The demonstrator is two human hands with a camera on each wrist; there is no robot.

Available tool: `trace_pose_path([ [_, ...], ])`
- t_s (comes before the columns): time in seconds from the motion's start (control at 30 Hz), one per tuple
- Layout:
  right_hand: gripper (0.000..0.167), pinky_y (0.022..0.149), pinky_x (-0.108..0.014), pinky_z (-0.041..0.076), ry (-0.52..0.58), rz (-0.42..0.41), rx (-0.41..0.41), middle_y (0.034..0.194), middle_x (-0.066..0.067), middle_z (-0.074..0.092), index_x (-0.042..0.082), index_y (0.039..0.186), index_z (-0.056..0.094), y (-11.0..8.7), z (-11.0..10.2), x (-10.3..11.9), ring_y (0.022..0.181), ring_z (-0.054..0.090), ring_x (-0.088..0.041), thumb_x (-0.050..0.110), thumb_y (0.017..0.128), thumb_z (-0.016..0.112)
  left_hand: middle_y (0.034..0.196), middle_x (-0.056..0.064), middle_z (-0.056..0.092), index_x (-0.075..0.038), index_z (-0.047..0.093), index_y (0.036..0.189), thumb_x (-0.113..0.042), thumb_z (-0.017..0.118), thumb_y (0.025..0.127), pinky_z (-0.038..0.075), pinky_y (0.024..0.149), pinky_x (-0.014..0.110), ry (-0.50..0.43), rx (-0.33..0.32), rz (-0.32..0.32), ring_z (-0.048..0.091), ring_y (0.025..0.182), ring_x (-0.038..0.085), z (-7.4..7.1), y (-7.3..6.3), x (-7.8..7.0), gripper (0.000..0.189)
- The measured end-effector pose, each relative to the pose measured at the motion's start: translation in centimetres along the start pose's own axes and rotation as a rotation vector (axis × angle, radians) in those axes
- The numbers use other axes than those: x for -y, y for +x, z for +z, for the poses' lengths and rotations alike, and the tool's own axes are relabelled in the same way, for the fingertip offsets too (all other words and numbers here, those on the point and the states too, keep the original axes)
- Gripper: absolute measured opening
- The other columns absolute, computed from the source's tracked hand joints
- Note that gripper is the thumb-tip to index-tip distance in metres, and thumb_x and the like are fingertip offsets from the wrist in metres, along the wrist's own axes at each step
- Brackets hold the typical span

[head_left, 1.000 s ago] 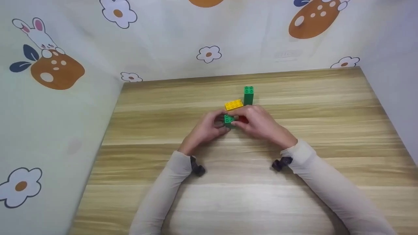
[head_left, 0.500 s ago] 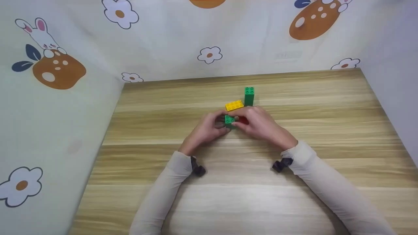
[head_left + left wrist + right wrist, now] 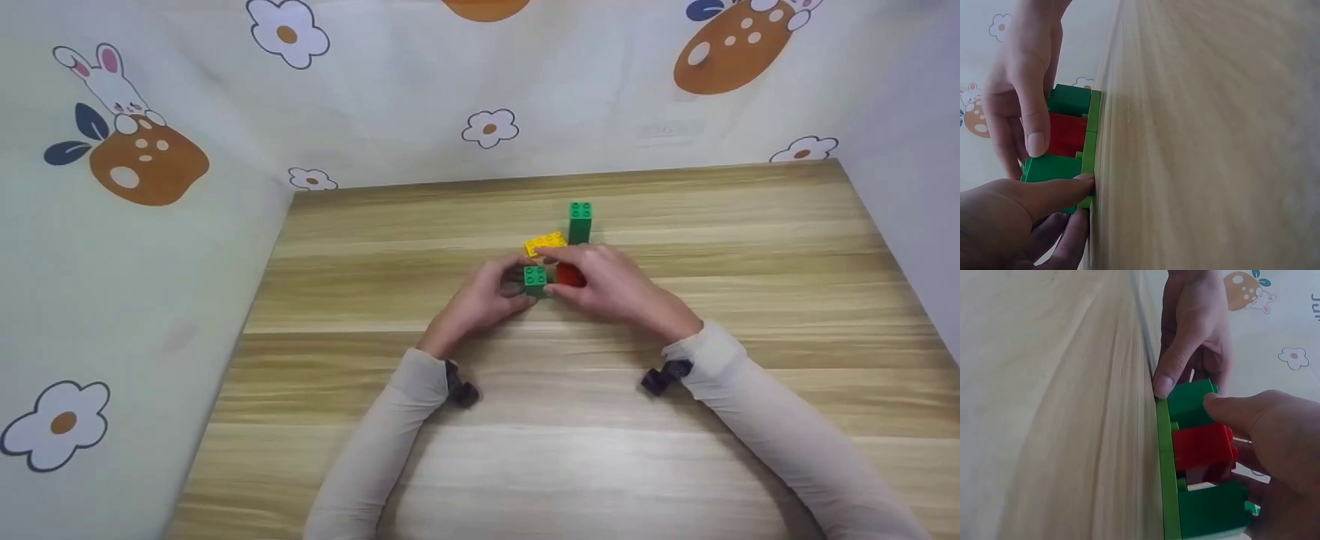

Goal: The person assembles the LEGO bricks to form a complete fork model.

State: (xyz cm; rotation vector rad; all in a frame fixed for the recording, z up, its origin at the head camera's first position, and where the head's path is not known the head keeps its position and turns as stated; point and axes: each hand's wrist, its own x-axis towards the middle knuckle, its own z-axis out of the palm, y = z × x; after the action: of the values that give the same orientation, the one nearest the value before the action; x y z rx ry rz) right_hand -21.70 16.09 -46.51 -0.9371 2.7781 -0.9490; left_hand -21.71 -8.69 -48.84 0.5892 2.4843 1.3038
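Observation:
Light green flat toy bricks (image 3: pixel 1166 444) lie end to end on the table as a low base. On top stand a green brick (image 3: pixel 535 279) at the left end, a red brick (image 3: pixel 1202 445) in the middle and a dark green brick (image 3: pixel 1211 511) at the right end. My left hand (image 3: pixel 491 292) grips the base's left end, thumb along its near side. Over the red brick arches my right hand (image 3: pixel 611 281), thumb tip at the left green brick's upper edge and forefinger stretched apart from it. In the head view this hand hides the base's right end.
A yellow brick (image 3: pixel 545 244) lies just behind the hands. Beside it a tall green brick stack (image 3: pixel 580 223) stands upright on the wooden table (image 3: pixel 360 247). A patterned cloth wall (image 3: pixel 390 90) borders the table's back and left.
My right forefinger has lifted off the green brick and spread away from the thumb, over the yellow brick, so more red shows. My left hand keeps its grip. The head view has shifted slightly.

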Motion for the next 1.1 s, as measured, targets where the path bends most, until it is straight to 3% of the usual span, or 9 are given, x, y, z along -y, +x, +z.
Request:
trace_pose_path([
  [0.1, 0.074, 0.096, -0.046, 0.060, 0.044, 0.052, 0.006, 0.136, -0.004, 0.075, 0.017, 0.161, 0.052, -0.6, -0.5, -0.8, 0.108, 0.069, -0.023, 0.038, 0.097, 0.083, 0.141, 0.003, 0.072, -0.017, 0.068, 0.140, -0.006, 0.085, 0.092, 0.055, 0.116, 0.039, 0.014, -0.001, -0.030, 0.070, 0.128, 0.018, 0.1, 0.0, -0.1, 0.052],
  [0.2, 0.079, 0.107, -0.050, 0.059, 0.094, 0.090, 0.012, 0.137, -0.004, 0.073, 0.016, 0.163, 0.048, -1.3, -1.1, -1.7, 0.117, 0.070, -0.024, 0.040, 0.097, 0.083, 0.139, 0.004, 0.072, -0.017, 0.068, 0.140, -0.007, 0.085, 0.092, 0.056, 0.116, 0.039, 0.019, -0.003, -0.038, 0.070, 0.125, 0.018, 0.2, 0.1, -0.1, 0.052],
  [0.43, 0.070, 0.104, -0.051, 0.061, 0.158, 0.121, 0.037, 0.136, -0.013, 0.073, 0.012, 0.154, 0.058, -3.1, -1.8, -4.1, 0.113, 0.071, -0.027, 0.030, 0.094, 0.088, 0.138, 0.010, 0.072, -0.011, 0.068, 0.138, -0.004, 0.083, 0.091, 0.058, 0.113, 0.036, -0.022, -0.006, 0.013, 0.072, 0.124, 0.022, 0.2, 0.1, 0.1, 0.050],
  [0.6, 0.060, 0.101, -0.050, 0.062, 0.219, 0.141, 0.056, 0.131, -0.012, 0.074, 0.012, 0.148, 0.064, -3.9, -2.0, -5.1, 0.110, 0.071, -0.026, 0.020, 0.093, 0.088, 0.136, 0.010, 0.073, -0.011, 0.068, 0.139, -0.005, 0.084, 0.091, 0.058, 0.112, 0.036, -0.011, -0.015, 0.015, 0.072, 0.124, 0.021, 0.2, 0.0, 0.1, 0.051],
  [0.87, 0.047, 0.100, -0.049, 0.063, 0.225, 0.156, 0.076, 0.123, -0.009, 0.077, 0.011, 0.137, 0.069, -3.8, -1.9, -5.2, 0.107, 0.072, -0.026, 0.012, 0.093, 0.086, 0.138, 0.009, 0.072, -0.012, 0.068, 0.139, -0.007, 0.085, 0.091, 0.058, 0.112, 0.036, -0.019, -0.009, -0.009, 0.072, 0.124, 0.021, 0.1, -0.1, 0.2, 0.052],
  [1.1, 0.048, 0.103, -0.050, 0.061, 0.216, 0.180, 0.094, 0.124, -0.009, 0.076, 0.012, 0.138, 0.068, -3.5, -2.0, -5.2, 0.109, 0.071, -0.027, 0.013, 0.094, 0.085, 0.137, 0.008, 0.072, -0.013, 0.066, 0.142, -0.007, 0.084, 0.093, 0.057, 0.115, 0.038, -0.073, 0.055, -0.022, 0.071, 0.126, 0.023, -0.6, 0.2, 0.4, 0.053],
])
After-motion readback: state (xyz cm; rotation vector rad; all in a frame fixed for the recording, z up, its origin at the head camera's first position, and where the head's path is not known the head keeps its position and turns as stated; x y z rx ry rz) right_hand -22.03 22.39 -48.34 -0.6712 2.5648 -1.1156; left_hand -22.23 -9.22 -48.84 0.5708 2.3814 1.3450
